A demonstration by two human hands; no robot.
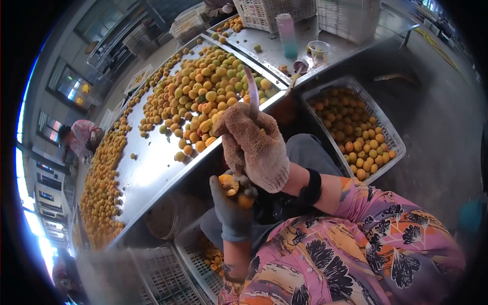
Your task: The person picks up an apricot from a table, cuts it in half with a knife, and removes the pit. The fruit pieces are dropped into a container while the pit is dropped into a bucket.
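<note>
Steel table (152,168) is loaded with orange fruit, pretty much wall to wall. Left hand (231,211), in a grey glove, has its fingers wrapped round a cut fruit (230,184) just below the table edge. Right hand (254,147), tan glove, sits right above it, closed on a knife (252,91) with the blade pointing up. Crate (386,127) of fruit off to the right, bottle (287,34) further back.
</note>
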